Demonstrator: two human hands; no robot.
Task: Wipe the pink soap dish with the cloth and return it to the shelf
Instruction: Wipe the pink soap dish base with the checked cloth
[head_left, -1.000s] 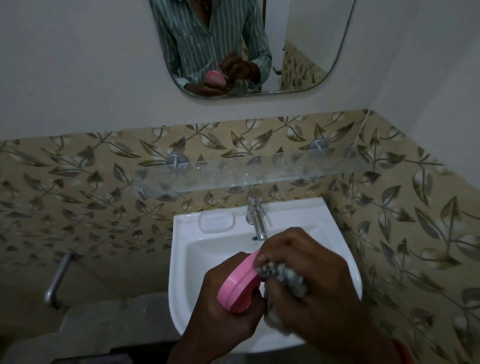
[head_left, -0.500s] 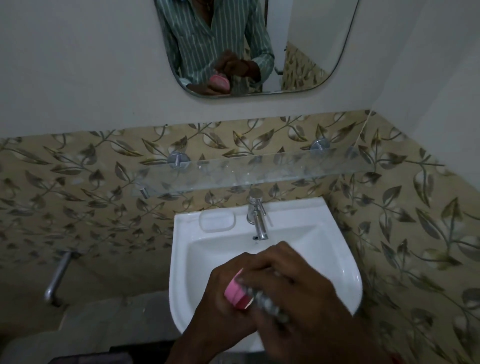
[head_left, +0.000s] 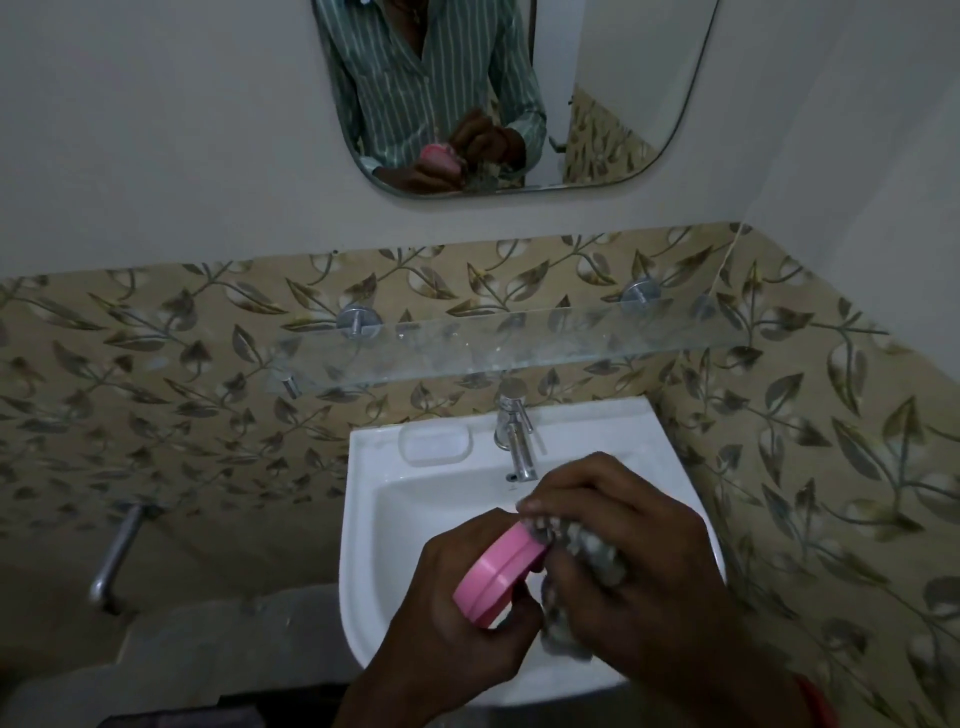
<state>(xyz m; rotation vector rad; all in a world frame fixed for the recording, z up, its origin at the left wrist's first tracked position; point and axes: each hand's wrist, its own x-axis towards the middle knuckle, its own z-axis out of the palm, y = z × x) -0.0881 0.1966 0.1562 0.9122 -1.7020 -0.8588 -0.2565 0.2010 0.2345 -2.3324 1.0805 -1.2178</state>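
Observation:
My left hand (head_left: 457, 618) grips the round pink soap dish (head_left: 496, 571), held on edge over the white basin (head_left: 374, 519). My right hand (head_left: 639, 571) is closed on a grey patterned cloth (head_left: 597, 551), bunched and pressed against the dish's right face. Part of the cloth hangs below my fingers. A glass shelf (head_left: 519, 343) runs along the tiled wall above the tap, with nothing standing on it.
A chrome tap (head_left: 517, 436) stands at the back of the basin, beside a moulded soap recess (head_left: 435, 441). A mirror (head_left: 519, 93) above shows a person in a striped shirt. A metal pipe (head_left: 114, 556) juts from the left wall. The right wall is close.
The dish has tilted so more of its pink rim shows, and my right hand with the cloth has shifted back to the right side of the dish.

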